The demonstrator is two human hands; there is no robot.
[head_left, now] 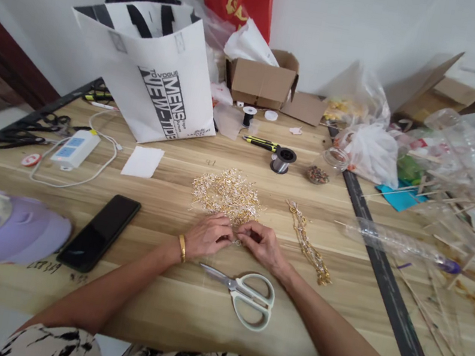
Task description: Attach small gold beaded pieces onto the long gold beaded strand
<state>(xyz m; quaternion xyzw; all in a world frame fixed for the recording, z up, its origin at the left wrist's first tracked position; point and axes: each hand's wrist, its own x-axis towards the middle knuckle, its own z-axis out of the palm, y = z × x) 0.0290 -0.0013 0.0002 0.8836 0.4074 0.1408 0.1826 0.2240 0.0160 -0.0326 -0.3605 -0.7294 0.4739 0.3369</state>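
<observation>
At the front edge of a loose heap of gold and silver beaded chain [228,193], my two hands meet with their fingertips nearly touching. My left hand [208,237], with a gold bangle at its wrist, is closed in a pinch. Thumb and forefinger of my right hand [263,247] are also pressed together. A tiny ring-like piece [236,241] shows between the fingertips, too small to make out well. Below the hands lie white-handled scissors [251,297], blades pointing left. Several finished-looking strands of gold and silver chain [308,243] lie to the right.
A black phone [99,232] and a purple-and-white object [6,227] lie left. Behind the heap are a wire spool [283,160], a cutter knife [261,144] and a jar of beads [328,166]. A white paper bag [158,77] stands back left; plastic bottles and sticks [461,173] crowd the right.
</observation>
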